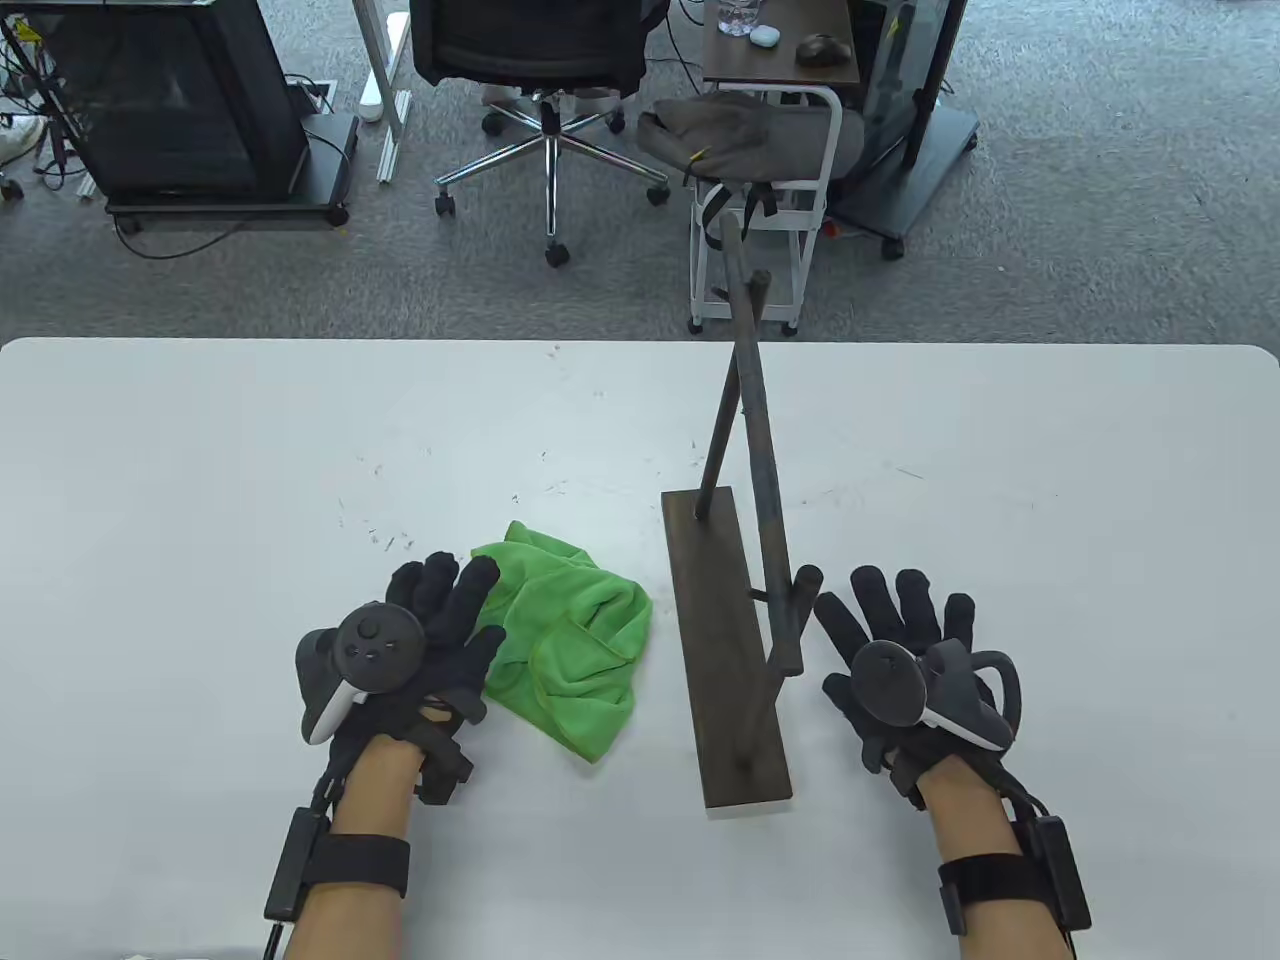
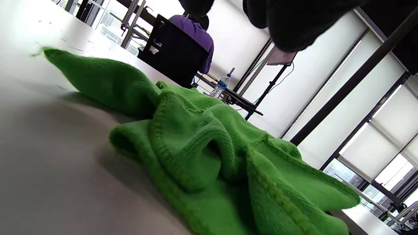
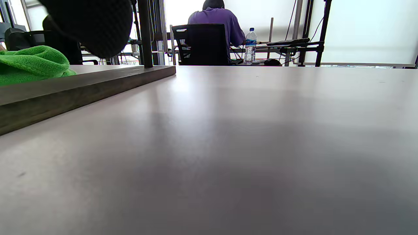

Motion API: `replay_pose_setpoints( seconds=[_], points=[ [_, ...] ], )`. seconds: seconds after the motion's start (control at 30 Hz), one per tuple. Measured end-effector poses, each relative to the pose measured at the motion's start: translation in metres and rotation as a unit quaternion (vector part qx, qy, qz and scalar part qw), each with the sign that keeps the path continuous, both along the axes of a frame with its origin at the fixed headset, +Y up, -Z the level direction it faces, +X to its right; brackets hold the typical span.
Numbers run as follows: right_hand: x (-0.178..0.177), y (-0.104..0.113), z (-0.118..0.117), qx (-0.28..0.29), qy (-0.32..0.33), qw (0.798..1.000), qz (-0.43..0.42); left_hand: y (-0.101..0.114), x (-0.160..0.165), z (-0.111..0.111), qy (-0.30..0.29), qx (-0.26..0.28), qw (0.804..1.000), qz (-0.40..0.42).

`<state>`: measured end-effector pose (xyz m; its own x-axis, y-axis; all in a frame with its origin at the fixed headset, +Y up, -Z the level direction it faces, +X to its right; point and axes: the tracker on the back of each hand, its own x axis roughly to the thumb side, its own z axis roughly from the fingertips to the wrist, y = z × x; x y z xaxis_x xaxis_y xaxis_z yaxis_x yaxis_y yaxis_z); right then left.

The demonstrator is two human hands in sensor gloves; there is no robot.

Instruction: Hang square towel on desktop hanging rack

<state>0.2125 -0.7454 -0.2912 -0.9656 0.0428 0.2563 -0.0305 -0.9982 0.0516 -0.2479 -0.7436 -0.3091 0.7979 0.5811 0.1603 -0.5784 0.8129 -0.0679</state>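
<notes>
A crumpled green square towel (image 1: 570, 640) lies on the white table (image 1: 200, 480), left of the dark wooden hanging rack (image 1: 730, 650). The rack has a long flat base and slanted posts carrying a top bar (image 1: 757, 420). My left hand (image 1: 440, 620) lies flat with fingers spread, fingertips at the towel's left edge, holding nothing. My right hand (image 1: 890, 630) lies flat and open on the table just right of the rack, empty. The towel fills the left wrist view (image 2: 212, 156). The right wrist view shows the rack base (image 3: 81, 88) and the towel (image 3: 29, 63) behind it.
Beyond the table's far edge stand an office chair (image 1: 540, 60), a black cabinet on wheels (image 1: 190, 100) and a white cart with a grey bag (image 1: 760, 150). Small specks are scattered on the table's middle (image 1: 400, 530).
</notes>
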Motion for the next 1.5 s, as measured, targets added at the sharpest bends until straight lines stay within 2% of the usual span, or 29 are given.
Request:
replay_pose_setpoints(
  seconds=[1.03,1.5],
  points=[
    [0.006,-0.004,-0.004,-0.018,-0.013,1.0,-0.019,0.001,0.003,-0.003,-0.017,-0.011,1.0,0.009],
    [0.009,-0.007,-0.005,-0.027,-0.013,0.999,-0.039,0.012,0.023,-0.001,-0.068,0.008,0.998,-0.007]
  ],
)
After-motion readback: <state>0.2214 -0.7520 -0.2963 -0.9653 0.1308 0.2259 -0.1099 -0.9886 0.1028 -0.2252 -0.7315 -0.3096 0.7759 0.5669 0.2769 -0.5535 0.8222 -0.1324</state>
